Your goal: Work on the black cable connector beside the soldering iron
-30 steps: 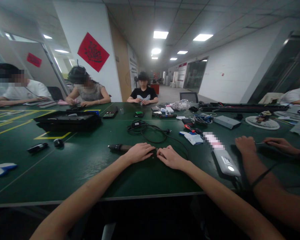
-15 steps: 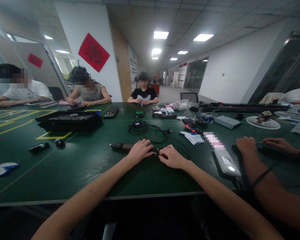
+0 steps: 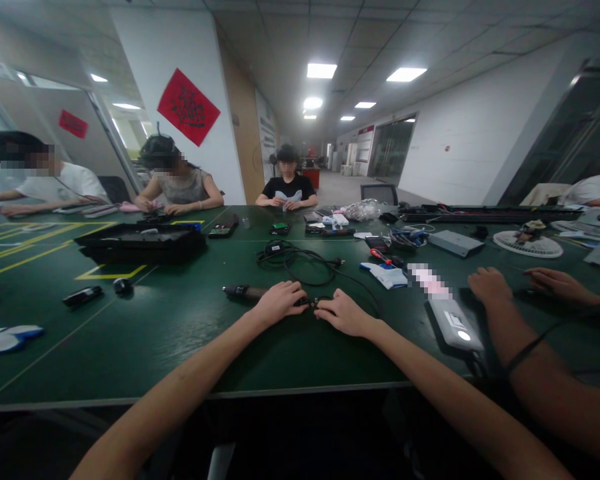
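Observation:
On the dark green table (image 3: pixel 180 340) lies a dark, long cylindrical tool that looks like an electric screwdriver (image 3: pixel 253 293), its narrow black tip pointing left. My left hand (image 3: pixel 281 301) is closed over its rear end. Close beside it, my right hand (image 3: pixel 347 313) pinches at a small dark part (image 3: pixel 312 303) with brassy glints, between the two hands. Fingers hide most of that part, so its kind cannot be told. A black cord (image 3: pixel 360 279) curves down behind my right hand; beyond lies its coil with a black adapter (image 3: pixel 275 248) and a plug (image 3: pixel 339 261).
To the right are a white-and-blue glove (image 3: pixel 387 275), a red screwdriver (image 3: pixel 380 256) and a grey lit device (image 3: pixel 455 323). A co-worker's hands (image 3: pixel 491 287) work farther right. A black tray (image 3: pixel 140 241) stands at left, near a computer mouse (image 3: pixel 123 287). Several people sit across.
My right hand has shifted slightly left, closer to my left hand. The view has turned slightly. At far left, a co-worker's arm has moved.

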Demonstrator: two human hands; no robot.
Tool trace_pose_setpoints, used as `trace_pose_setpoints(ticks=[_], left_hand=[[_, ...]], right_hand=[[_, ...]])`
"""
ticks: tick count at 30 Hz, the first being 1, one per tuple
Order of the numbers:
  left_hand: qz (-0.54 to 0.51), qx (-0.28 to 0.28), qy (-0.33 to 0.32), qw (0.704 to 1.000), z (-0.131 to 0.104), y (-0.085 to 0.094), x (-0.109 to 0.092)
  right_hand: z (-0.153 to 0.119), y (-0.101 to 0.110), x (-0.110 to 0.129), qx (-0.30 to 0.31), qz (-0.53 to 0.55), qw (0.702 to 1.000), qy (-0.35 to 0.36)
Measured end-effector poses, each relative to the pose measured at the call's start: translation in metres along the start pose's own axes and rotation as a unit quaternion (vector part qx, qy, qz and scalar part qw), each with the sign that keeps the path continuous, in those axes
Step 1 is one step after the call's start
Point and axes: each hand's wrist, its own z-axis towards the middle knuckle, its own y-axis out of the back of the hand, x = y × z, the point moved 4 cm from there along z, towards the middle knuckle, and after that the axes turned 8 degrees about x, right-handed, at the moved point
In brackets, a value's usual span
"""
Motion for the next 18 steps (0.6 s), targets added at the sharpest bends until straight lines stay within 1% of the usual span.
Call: trace_pose_setpoints(ticks=[6,13,18], left_hand=[[0.007,0.002,-0.022,1.000,-0.001,-0.004,-0.001],[0.025,0.003,-0.021,0.999,0.001,-0.002,-0.010],[0.027,0.000,-0.027,0.999,-0.002,0.004,-0.015]], right_hand=[[0.001,-0.003,0.004,0.002,-0.052,0.999,-0.015],[0.002,-0.006,-0.001,-0.025,-0.054,0.997,-0.041],[0.004,-0.007,-0.004,-0.044,-0.044,0.997,-0.038]])
